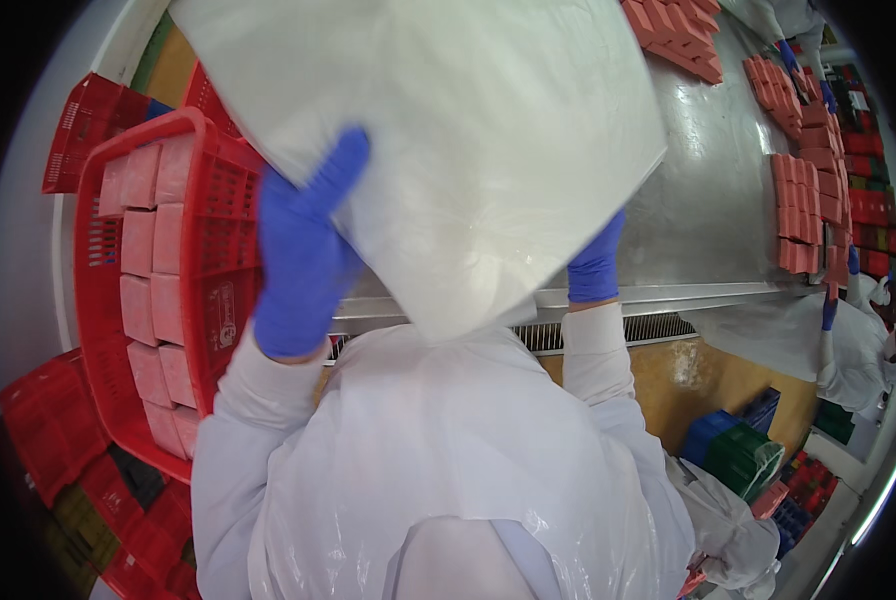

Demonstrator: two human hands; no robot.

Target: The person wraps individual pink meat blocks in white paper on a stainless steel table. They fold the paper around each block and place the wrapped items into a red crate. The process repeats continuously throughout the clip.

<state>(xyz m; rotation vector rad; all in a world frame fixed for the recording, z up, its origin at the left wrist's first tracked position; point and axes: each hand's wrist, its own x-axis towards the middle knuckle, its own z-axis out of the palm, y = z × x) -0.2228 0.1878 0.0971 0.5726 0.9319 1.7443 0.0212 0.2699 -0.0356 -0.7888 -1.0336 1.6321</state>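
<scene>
A large white plastic sheet or bag [478,172] is spread in front of me above the steel table. One corner points down towards my apron [433,420]. My left hand [301,247], in a blue glove, grips the sheet's left edge with the thumb on top and the fingers behind. Beneath the right edge is my right hand [598,255], also gloved in blue; its fingers are hidden by the sheet. Close to my left hand stands a red plastic crate [222,217] filled with pink wrapped blocks [140,240].
Stacks of pink blocks [677,34] lie on the steel table [703,202], with more stacks [797,202] farther right. Co-workers in white [857,352] stand at the far right. More red crates [50,420] are at left. Green and blue crates [733,450] sit behind, right.
</scene>
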